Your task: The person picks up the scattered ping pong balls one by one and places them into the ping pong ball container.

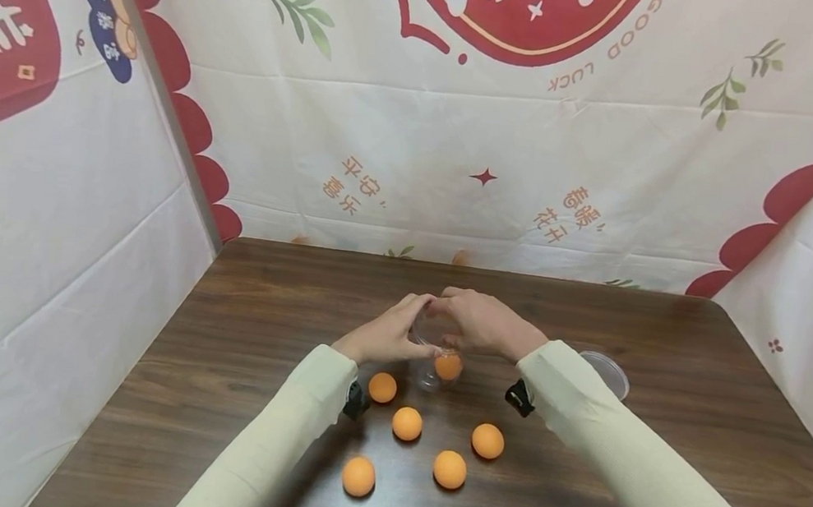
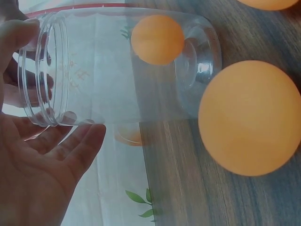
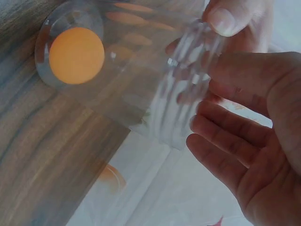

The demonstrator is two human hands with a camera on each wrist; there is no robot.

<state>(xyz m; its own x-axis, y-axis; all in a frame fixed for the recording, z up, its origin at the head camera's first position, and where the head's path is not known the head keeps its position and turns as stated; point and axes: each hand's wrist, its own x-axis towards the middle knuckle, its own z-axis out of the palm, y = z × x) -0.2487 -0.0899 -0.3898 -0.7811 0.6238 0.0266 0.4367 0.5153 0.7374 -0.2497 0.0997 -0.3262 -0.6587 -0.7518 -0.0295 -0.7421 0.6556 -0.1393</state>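
Plastic jar with orange ball inside, left hand around the jar, right hand loosely spread

- Clear plastic jar: stands upright, or nearly so, on the dark wood-grain table; mouth uppermost, ringed with ridged threads; see-through wall, base raised in the middle.
- Orange ball inside the jar: rests low by the base, round, smooth and plain, off to one side.
- First loose ball: lies just left of the jar, likewise plain orange.
- Second loose ball: lies near the first, closer to the viewer.
- Third loose ball: lies farther right.
- Fourth loose ball: lies near the third, not touching.
- Fifth loose ball: lies nearest the viewer, farthest left.
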